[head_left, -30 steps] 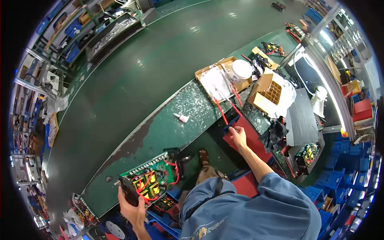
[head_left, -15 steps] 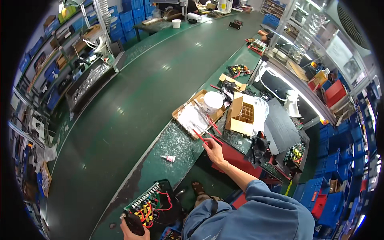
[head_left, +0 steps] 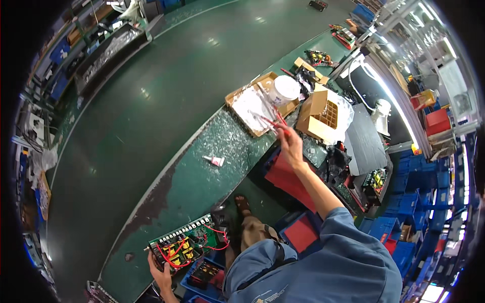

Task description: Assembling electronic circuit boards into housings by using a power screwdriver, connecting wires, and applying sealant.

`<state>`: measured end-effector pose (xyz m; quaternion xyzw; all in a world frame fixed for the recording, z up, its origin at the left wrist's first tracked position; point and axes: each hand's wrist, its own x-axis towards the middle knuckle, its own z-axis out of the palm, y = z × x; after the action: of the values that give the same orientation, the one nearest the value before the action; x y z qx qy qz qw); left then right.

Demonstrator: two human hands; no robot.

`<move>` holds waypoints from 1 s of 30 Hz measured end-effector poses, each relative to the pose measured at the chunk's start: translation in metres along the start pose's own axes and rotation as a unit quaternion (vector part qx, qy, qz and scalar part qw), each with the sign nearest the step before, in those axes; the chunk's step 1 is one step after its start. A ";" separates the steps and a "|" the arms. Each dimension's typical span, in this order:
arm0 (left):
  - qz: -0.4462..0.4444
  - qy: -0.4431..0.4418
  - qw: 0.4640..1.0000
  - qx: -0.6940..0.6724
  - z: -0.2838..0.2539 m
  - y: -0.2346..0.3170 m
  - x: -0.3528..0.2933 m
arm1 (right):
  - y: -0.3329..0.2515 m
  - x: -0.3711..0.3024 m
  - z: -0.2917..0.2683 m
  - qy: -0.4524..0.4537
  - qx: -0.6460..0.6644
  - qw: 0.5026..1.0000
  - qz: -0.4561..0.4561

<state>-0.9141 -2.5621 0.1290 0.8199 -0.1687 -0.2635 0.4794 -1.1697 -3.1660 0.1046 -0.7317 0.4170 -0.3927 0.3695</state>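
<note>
My left hand (head_left: 162, 274) grips the near left end of an open circuit board assembly (head_left: 188, 241), with yellow-wrapped parts, red wires and a row of pale parts along its far edge. The assembly sits at the bench's front edge. My right arm reaches out to a shallow cardboard tray (head_left: 259, 134) smeared with white paste (head_left: 251, 107). In my right hand (head_left: 291, 146), closed fingers pinch a thin red stick (head_left: 270, 121), its far end over the paste. What the stick's tip looks like is too small to tell.
A white tub (head_left: 286, 89) stands in the tray, beside a divided cardboard box (head_left: 314, 113). A small white tube (head_left: 216, 161) lies on the white-speckled green bench (head_left: 202, 187). Black plastic (head_left: 336, 160) lies right of my arm. Blue bins (head_left: 386, 227) stand at right.
The view has shifted, moving the tray up and right in it. The board in my left hand has turned to show more of its parts. My right hand still pinches the red stick.
</note>
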 end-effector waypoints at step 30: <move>0.166 0.083 0.982 -0.031 0.050 0.059 0.059 | -0.002 0.045 0.063 -0.039 -0.183 0.956 -0.224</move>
<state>-0.8975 -2.6565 0.1443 0.7840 -0.2537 -0.1164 0.5544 -1.0978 -3.1919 0.0920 -0.8760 0.2926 -0.3538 0.1476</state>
